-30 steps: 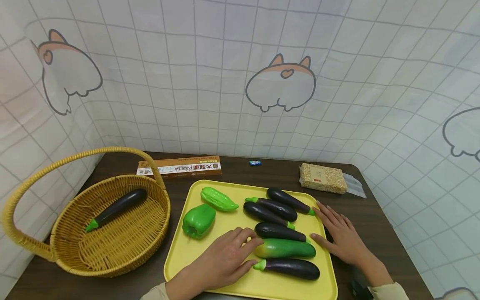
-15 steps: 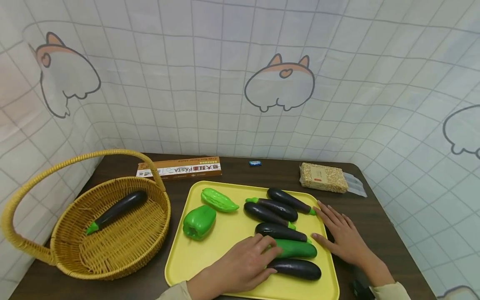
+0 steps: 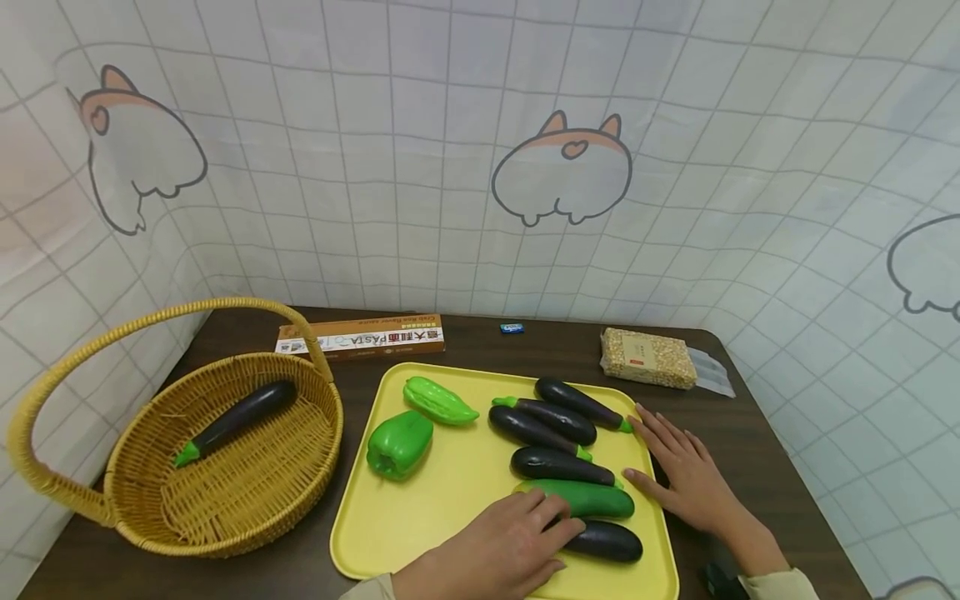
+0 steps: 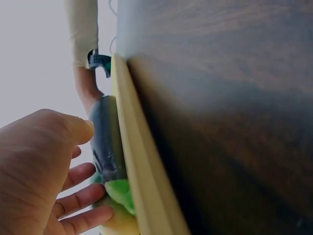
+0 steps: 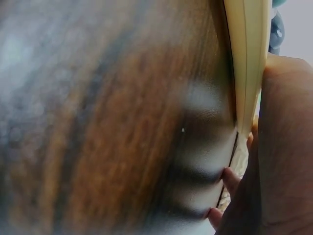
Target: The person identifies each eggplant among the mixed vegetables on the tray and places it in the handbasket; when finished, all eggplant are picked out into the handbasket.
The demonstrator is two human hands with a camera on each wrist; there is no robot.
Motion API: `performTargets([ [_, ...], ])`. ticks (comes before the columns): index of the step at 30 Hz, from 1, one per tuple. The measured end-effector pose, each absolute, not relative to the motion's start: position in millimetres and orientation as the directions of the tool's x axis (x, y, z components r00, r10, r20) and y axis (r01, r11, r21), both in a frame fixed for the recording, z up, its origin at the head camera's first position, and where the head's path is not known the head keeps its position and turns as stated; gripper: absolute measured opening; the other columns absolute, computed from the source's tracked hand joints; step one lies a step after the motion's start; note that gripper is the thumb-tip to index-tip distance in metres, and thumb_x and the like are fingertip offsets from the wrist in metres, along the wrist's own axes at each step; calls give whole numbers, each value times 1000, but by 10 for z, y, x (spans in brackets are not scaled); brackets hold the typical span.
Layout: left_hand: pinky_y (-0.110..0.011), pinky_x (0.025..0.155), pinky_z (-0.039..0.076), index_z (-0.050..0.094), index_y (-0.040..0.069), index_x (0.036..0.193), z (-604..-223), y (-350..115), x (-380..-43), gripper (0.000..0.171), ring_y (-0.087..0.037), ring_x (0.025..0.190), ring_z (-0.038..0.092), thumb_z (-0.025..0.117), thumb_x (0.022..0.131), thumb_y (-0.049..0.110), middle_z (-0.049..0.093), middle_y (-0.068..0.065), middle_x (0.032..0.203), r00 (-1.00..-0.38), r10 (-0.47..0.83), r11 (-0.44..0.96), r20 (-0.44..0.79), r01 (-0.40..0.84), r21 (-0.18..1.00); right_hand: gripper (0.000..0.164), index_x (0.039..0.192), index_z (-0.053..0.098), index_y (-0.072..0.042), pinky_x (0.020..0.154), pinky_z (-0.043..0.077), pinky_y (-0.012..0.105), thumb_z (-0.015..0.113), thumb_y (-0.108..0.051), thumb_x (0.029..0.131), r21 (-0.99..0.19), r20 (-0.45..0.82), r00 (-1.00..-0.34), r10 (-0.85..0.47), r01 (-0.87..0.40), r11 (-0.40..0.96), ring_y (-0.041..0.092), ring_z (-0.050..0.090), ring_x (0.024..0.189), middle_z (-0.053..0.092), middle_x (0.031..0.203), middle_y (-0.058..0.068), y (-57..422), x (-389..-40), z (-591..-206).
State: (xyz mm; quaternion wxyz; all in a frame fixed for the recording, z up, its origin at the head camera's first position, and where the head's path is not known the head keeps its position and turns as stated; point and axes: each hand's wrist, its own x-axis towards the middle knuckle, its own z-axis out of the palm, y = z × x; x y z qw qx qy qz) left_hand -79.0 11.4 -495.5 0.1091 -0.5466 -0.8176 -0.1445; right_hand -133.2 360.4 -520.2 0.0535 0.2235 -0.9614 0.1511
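- Farthest back hangs a white grid-patterned cloth (image 3: 390, 250) with cartoon animal outlines (image 3: 562, 179).
- Next comes the dark wood counter (image 3: 757, 458).
- On it sits a yellow tray (image 3: 420, 525) bearing 5 eggplants, judging by the head view. The work looks to be in its early stages: 5 here, only 1 in the basket.
- Left of the tray, the wicker basket (image 3: 232, 500) holds that 1 eggplant (image 3: 240, 421), stem toward the near left.
- Of the 2 hands, the left hand (image 3: 502, 542) reaches over the stem end of the nearest eggplant (image 3: 609, 542), thumb and fingers apart; I cannot tell whether it touches. The right hand (image 3: 682, 471) lies spread at the tray's right rim, holding nothing.
- Behind the basket and tray, a box (image 3: 367, 337) lies with its print upside down: "PASTA" beside Chinese characters, with what seems "Crab Roe flavor sauce" on the edge.
- A vacuum-style grain pack (image 3: 648, 358) carries a label too small to read.
- On the tray too: a long green vegetable (image 3: 600, 500) between the nearest eggplant and the other 4 eggplants (image 3: 562, 465), plus a green pepper (image 3: 400, 443) and a bitter gourd (image 3: 440, 401).
- Smallest is a blue packet (image 3: 512, 328), its lettering illegible.
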Motion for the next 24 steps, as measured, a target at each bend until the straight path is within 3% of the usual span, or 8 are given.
performTargets([
  [4,-25,92,50,57,18,147,-4953,164,-751,47,-13,112,56,66,106,39,56,0,134,-376,880,380,291,924,45,78,168,33,-18,111,20,74,68,-46,103,-269,160,-899,-407,-437,858,44,28,152,24,173,7,3609,-1330,-5225],
  [12,-24,88,50,59,18,147,-4995,252,-671,51,-15,109,57,69,103,43,58,-1,134,-343,883,400,321,907,-133,79,168,33,-18,111,20,74,68,-45,103,-274,166,-900,-404,-436,858,43,28,152,24,173,7,3617,-1329,-5224],
  [20,-19,79,47,56,17,148,-5035,310,-640,54,-9,102,57,69,103,46,59,3,127,-351,902,387,251,916,-109,78,167,35,-16,111,20,74,68,-45,103,-273,173,-898,-405,-439,856,44,29,151,25,172,8,3588,-1318,-5201],
  [24,-15,68,42,59,18,140,-5027,322,-659,42,-5,89,54,59,108,46,60,6,113,-347,901,373,261,926,-55,77,167,35,-16,110,20,75,68,-44,103,-274,172,-898,-405,-438,856,44,29,152,25,173,8,3576,-1325,-5201],
])
